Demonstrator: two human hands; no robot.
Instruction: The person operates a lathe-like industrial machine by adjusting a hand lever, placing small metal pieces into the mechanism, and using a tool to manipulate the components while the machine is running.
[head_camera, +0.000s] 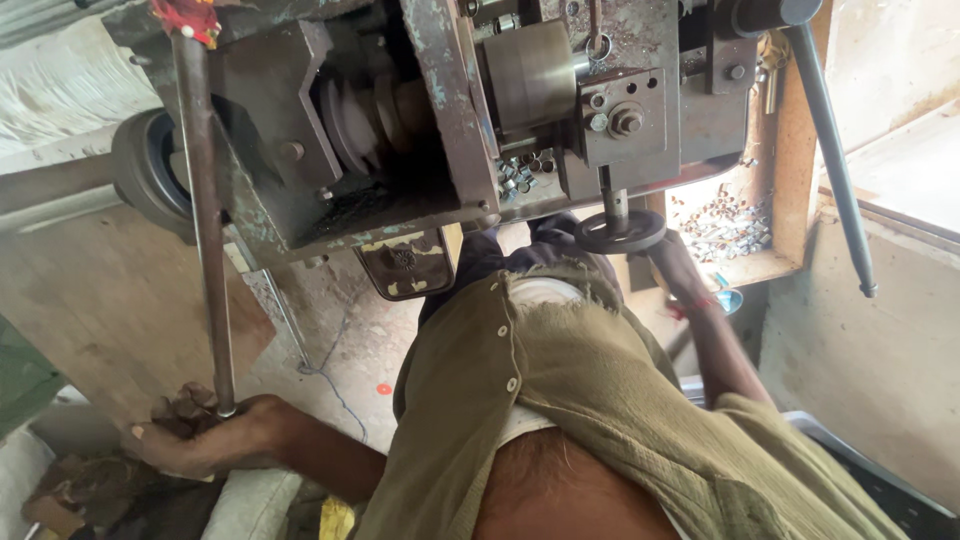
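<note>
The left hand, lower left of frame, is closed around the end of a long steel rod running up to the machine. The right hand, centre right, is seen at the small handwheel; its grip cannot be told. Finished metal pieces are piled in the wooden tray; work appears underway.

Obscured: my right hand partly hidden behind handwheel, grip unclear | Cut off: machine top beyond frame edge above handwheel | Too small: loose metal pieces right of handwheel, kind undetermined | Blurred: blue item below-right of handwheel
</note>
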